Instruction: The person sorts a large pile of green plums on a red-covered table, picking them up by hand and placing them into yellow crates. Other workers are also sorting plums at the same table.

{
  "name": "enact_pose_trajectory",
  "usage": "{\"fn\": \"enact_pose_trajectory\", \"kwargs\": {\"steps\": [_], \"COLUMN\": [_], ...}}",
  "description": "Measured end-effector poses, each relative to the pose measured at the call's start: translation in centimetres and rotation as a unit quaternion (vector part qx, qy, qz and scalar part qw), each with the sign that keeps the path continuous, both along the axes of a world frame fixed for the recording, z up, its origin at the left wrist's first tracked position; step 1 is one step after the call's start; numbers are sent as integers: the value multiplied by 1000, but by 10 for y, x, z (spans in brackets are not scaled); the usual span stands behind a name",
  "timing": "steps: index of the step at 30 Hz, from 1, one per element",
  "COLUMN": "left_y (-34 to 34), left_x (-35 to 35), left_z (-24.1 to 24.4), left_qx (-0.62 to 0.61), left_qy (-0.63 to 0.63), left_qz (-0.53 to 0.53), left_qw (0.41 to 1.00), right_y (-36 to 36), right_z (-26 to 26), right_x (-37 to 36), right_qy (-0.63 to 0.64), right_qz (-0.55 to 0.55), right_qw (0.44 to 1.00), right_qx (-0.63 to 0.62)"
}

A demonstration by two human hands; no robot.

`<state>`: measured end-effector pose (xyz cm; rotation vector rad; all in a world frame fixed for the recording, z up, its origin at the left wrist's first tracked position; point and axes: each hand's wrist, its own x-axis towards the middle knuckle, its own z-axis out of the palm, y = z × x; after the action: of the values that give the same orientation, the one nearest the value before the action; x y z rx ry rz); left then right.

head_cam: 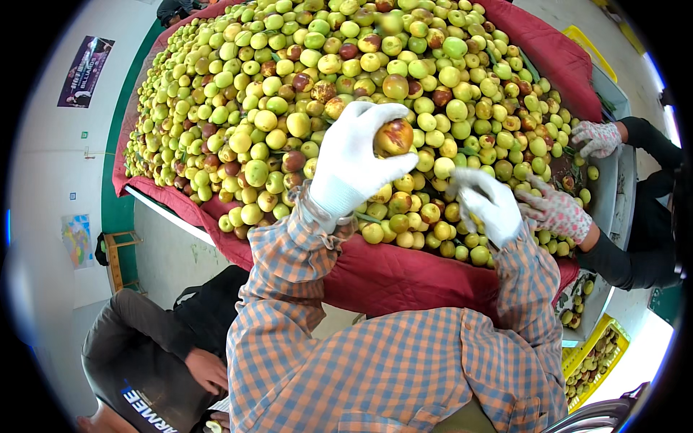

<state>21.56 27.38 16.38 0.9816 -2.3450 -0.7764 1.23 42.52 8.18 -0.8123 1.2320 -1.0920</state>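
A large heap of green, yellow and reddish-brown jujubes covers the table. My left hand, in a white glove, grips a red-and-yellow jujube between thumb and fingers above the heap. To its right, my right hand, also white-gloved, is blurred over the near part of the heap, its fingers bent. A bit of yellow-green shows by its fingers; whether it holds a fruit is unclear. A blurred round fruit appears near the top of the heap.
A red quilted cloth lies under the heap. At the right, a co-worker's patterned gloves touch the fruit beside a grey metal trough. A yellow crate of fruit stands lower right. Another person sits lower left.
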Motion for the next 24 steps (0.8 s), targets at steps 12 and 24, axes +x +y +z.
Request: {"fn": "enact_pose_trajectory", "kwargs": {"steps": [12,24], "left_y": [52,-14], "left_x": [25,-6], "left_z": [-32,-90], "left_qx": [140,-186], "left_qy": [9,-277], "left_qz": [-174,67], "left_qw": [975,940], "right_y": [34,143], "right_z": [-17,-67], "right_x": [11,-36], "right_qy": [-225,75], "right_qz": [-84,-289], "right_qw": [970,952], "right_qx": [31,68]}}
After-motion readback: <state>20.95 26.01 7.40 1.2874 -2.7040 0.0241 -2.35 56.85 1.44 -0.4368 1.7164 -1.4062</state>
